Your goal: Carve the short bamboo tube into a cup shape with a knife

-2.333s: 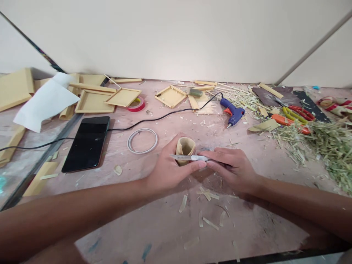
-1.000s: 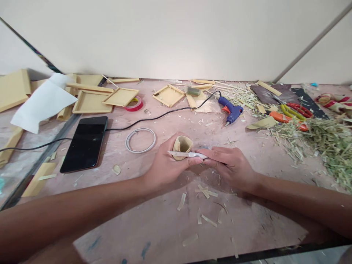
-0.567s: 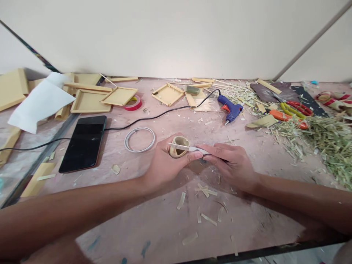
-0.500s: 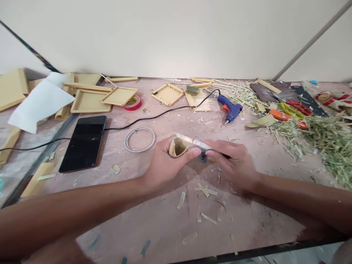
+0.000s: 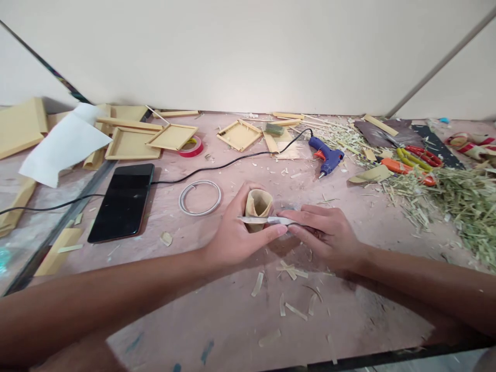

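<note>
My left hand [image 5: 234,230] is wrapped round a short hollow tan tube [image 5: 254,208] that looks like bamboo, its open end facing up towards me. Pinched in my right hand [image 5: 329,232] is a knife [image 5: 278,220]. Its pale blade points left and lies across the near side of the tube, just below the rim. The left thumb reaches right, under the knife, close to the right fingertips. Most of the handle is hidden in the right hand.
Thin shavings [image 5: 289,268] litter the tabletop. To the left lie a phone [image 5: 122,204] on a cable and a roll of white tape [image 5: 200,212]. Behind are a blue glue gun [image 5: 327,157] and small frames [image 5: 239,135]; a heap of straw [image 5: 461,204] lies right.
The knife has come nearer to me, from the right rim down across the tube's near side. The tube's opening shows more fully. The view has shifted slightly.
</note>
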`<action>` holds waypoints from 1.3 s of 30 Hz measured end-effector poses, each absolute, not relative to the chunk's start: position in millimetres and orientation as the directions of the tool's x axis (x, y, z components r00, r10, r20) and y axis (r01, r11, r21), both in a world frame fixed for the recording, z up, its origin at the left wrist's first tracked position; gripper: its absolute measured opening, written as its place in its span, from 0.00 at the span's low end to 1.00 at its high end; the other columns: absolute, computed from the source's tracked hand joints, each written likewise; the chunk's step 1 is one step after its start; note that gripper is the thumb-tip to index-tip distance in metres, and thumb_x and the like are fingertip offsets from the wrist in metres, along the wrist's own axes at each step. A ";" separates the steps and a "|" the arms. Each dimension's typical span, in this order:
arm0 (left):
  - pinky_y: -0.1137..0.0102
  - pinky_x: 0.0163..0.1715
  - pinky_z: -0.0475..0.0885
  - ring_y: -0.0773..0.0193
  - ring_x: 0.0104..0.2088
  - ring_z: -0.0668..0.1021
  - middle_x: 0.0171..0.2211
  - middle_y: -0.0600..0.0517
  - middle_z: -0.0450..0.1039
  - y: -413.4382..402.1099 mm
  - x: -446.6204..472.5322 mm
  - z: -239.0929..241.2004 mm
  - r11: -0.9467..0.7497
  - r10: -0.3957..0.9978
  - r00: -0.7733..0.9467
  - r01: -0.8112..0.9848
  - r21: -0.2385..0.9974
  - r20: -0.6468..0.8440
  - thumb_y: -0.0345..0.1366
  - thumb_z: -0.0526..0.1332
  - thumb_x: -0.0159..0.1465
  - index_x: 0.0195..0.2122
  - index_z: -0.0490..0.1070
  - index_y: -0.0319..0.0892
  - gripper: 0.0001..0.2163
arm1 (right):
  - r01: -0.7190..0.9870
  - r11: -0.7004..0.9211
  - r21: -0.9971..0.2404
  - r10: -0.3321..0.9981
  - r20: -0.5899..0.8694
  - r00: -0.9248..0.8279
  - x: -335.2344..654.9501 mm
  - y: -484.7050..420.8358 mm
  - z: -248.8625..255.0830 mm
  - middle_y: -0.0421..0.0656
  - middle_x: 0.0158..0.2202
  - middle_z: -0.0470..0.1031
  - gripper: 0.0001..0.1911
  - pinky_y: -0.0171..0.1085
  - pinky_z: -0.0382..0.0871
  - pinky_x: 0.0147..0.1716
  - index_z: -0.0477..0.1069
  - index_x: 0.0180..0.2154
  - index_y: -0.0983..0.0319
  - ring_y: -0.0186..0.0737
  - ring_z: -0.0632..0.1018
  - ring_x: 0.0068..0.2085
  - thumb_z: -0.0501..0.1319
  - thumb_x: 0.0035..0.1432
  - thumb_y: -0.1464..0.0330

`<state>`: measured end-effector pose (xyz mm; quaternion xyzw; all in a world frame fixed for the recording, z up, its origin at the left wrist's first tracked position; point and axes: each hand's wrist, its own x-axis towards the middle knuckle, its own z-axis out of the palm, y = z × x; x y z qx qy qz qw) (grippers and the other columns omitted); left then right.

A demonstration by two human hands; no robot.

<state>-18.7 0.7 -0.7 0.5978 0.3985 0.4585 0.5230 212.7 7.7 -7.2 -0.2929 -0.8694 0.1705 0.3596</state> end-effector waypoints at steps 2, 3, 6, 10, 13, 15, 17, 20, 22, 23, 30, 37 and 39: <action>0.71 0.34 0.69 0.68 0.33 0.72 0.34 0.58 0.70 0.5 -17.4 -0.3 -0.117 0.960 0.257 0.014 0.993 0.110 0.39 0.77 0.62 0.42 0.66 0.44 0.19 | 0.386 0.770 -0.508 0.632 0.525 -0.570 212.6 7.8 -7.3 0.40 0.32 0.79 0.15 0.33 0.62 0.27 0.81 0.58 0.64 0.31 0.71 0.26 0.61 0.77 0.70; 0.71 0.34 0.69 0.68 0.32 0.72 0.33 0.58 0.70 0.3 -16.6 -0.1 -0.105 0.964 0.248 0.021 0.994 0.097 0.39 0.77 0.62 0.41 0.66 0.44 0.19 | 0.385 0.770 -0.510 0.632 0.525 -0.569 212.6 7.8 -7.4 0.40 0.32 0.79 0.15 0.33 0.62 0.27 0.81 0.58 0.65 0.31 0.71 0.26 0.61 0.77 0.70; 0.71 0.34 0.69 0.68 0.33 0.72 0.33 0.58 0.70 -0.8 -14.1 -0.7 -0.056 0.975 0.214 0.006 0.998 0.054 0.40 0.78 0.61 0.39 0.67 0.43 0.19 | 0.380 0.768 -0.515 0.634 0.527 -0.567 212.5 7.8 -8.2 0.41 0.33 0.80 0.15 0.33 0.62 0.27 0.81 0.58 0.66 0.31 0.71 0.26 0.61 0.77 0.70; 0.72 0.33 0.70 0.69 0.32 0.72 0.32 0.58 0.71 -1.4 -11.4 -3.9 -0.029 0.982 0.184 -0.043 0.999 0.036 0.39 0.79 0.60 0.39 0.68 0.43 0.19 | 0.365 0.765 -0.531 0.636 0.532 -0.559 212.2 8.5 -9.2 0.41 0.34 0.82 0.15 0.33 0.64 0.28 0.81 0.58 0.65 0.31 0.73 0.27 0.60 0.78 0.70; 0.72 0.32 0.69 0.69 0.31 0.72 0.31 0.58 0.71 -0.2 -11.3 -6.0 -0.023 0.983 0.179 -0.044 0.999 0.030 0.40 0.80 0.59 0.38 0.68 0.43 0.20 | 0.362 0.760 -0.540 0.640 0.524 -0.562 212.8 8.8 -9.3 0.40 0.33 0.82 0.15 0.32 0.65 0.28 0.81 0.59 0.63 0.32 0.74 0.27 0.60 0.78 0.70; 0.71 0.31 0.68 0.68 0.30 0.73 0.30 0.58 0.71 0.8 -12.1 -6.4 -0.002 0.983 0.184 -0.048 0.999 0.011 0.40 0.80 0.58 0.37 0.67 0.44 0.20 | 0.372 0.752 -0.544 0.650 0.517 -0.557 213.5 8.4 -9.1 0.40 0.32 0.81 0.15 0.32 0.66 0.28 0.81 0.59 0.62 0.32 0.74 0.27 0.60 0.78 0.69; 0.71 0.31 0.67 0.68 0.30 0.72 0.29 0.58 0.70 1.4 -12.7 -5.6 0.003 0.983 0.183 -0.034 0.999 0.003 0.39 0.80 0.57 0.35 0.68 0.44 0.20 | 0.382 0.751 -0.539 0.652 0.515 -0.556 213.9 7.3 -9.2 0.40 0.31 0.81 0.15 0.33 0.67 0.28 0.81 0.59 0.61 0.33 0.74 0.28 0.61 0.78 0.69; 0.72 0.28 0.65 0.69 0.28 0.69 0.27 0.58 0.69 1.6 -12.6 -2.9 -0.015 0.987 0.158 0.004 1.000 0.015 0.39 0.80 0.57 0.33 0.69 0.43 0.19 | 0.386 0.745 -0.544 0.662 0.530 -0.531 213.3 5.8 -9.8 0.40 0.31 0.80 0.16 0.33 0.68 0.28 0.81 0.60 0.61 0.33 0.75 0.27 0.61 0.78 0.69; 0.72 0.26 0.62 0.70 0.26 0.67 0.25 0.58 0.67 1.4 -11.9 -0.8 -0.028 0.989 0.149 0.022 0.999 0.025 0.40 0.78 0.59 0.30 0.69 0.42 0.17 | 0.395 0.718 -0.572 0.693 0.541 -0.477 212.3 5.9 -9.9 0.40 0.31 0.81 0.15 0.33 0.70 0.28 0.82 0.59 0.60 0.34 0.76 0.28 0.62 0.77 0.69; 0.72 0.25 0.62 0.70 0.25 0.66 0.24 0.58 0.66 1.3 -11.7 0.1 -0.038 0.989 0.147 0.028 0.999 0.034 0.40 0.77 0.59 0.28 0.68 0.42 0.17 | 0.403 0.697 -0.593 0.716 0.540 -0.443 211.9 6.4 -9.7 0.40 0.32 0.83 0.15 0.33 0.72 0.29 0.83 0.59 0.58 0.35 0.78 0.29 0.63 0.76 0.69; 0.72 0.26 0.63 0.70 0.26 0.68 0.26 0.58 0.67 1.6 -15.5 1.5 -0.067 0.979 0.196 0.019 0.998 0.062 0.43 0.77 0.61 0.32 0.68 0.43 0.18 | 0.410 0.668 -0.621 0.743 0.531 -0.406 212.3 9.4 -5.6 0.42 0.36 0.86 0.13 0.35 0.75 0.33 0.85 0.54 0.58 0.37 0.82 0.33 0.64 0.74 0.70; 0.70 0.34 0.69 0.66 0.32 0.73 0.33 0.56 0.70 0.7 -17.5 2.8 -0.085 0.972 0.219 0.019 0.996 0.079 0.42 0.78 0.59 0.39 0.67 0.44 0.20 | 0.387 0.709 -0.589 0.689 0.466 -0.554 213.4 6.7 -6.5 0.40 0.33 0.80 0.16 0.33 0.67 0.29 0.82 0.58 0.60 0.32 0.75 0.29 0.60 0.77 0.68; 0.70 0.33 0.70 0.66 0.32 0.73 0.32 0.56 0.71 0.9 -16.1 3.5 -0.090 0.971 0.225 0.039 0.995 0.079 0.41 0.78 0.59 0.38 0.68 0.44 0.19 | 0.392 0.712 -0.583 0.687 0.462 -0.561 213.5 6.7 -6.7 0.40 0.32 0.79 0.15 0.33 0.66 0.29 0.82 0.58 0.61 0.32 0.74 0.28 0.60 0.77 0.68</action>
